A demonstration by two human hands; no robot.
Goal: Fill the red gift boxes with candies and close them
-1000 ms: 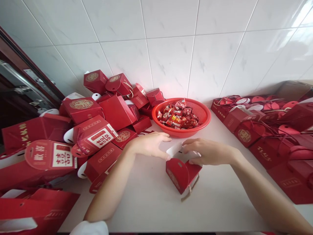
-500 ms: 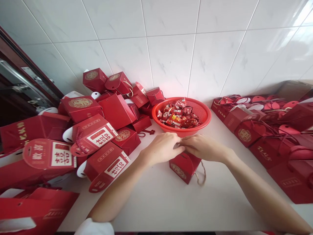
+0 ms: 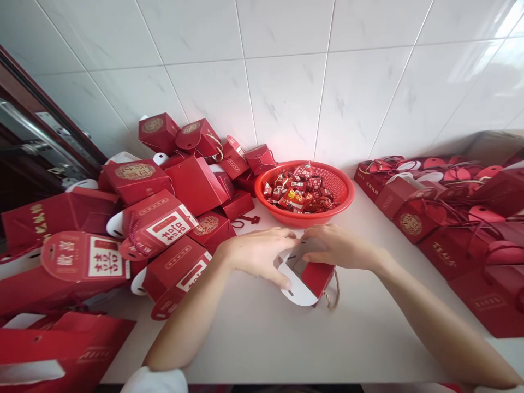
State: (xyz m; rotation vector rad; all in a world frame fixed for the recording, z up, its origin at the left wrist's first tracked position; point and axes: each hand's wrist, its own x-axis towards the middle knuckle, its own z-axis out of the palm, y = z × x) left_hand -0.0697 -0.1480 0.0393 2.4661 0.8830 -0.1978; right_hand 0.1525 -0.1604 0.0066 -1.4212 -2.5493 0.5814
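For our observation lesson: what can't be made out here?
In the head view:
Far part of the open red cardboard box: hidden by left hand and right hand.
Floor of the round red plastic basket: beneath red wrapped packets.
Packets' fine print: too small.
Lower-left red cardboard box: cut off by left edge.

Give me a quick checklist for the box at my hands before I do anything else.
1. Box open: ok, its near flap is folded outward, white side showing.
2. Left hand touching the box: ok, thumb on that flap.
3. Right hand grip firm: cannot tell.
4. Rope handle clear of the opening: ok, it hangs outside.
5. Box bare inside: cannot tell, hands hide part.
6. Basket stocked: ok, wrapped packets inside.
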